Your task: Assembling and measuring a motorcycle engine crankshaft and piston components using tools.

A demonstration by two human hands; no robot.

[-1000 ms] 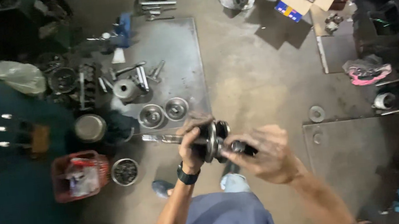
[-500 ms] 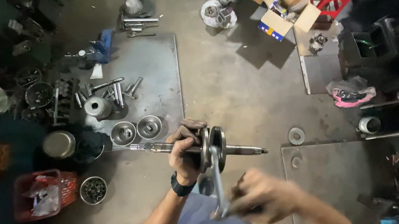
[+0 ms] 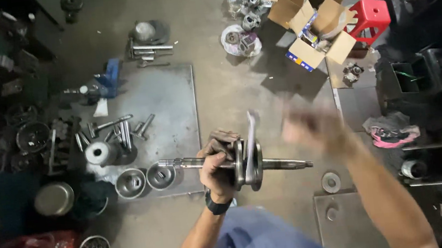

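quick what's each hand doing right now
left hand: closed around the crankshaft, holding it level.
right hand: raised beside it, motion-blurred; open or closed cannot be told.

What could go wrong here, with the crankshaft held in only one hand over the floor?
1. Only the left hand grips the crankshaft; the right hand is off it and blurred. It may slip and fall onto the floor or the person's legs.
2. The connecting rod stands up loose between the webs; it could swing and pinch fingers.
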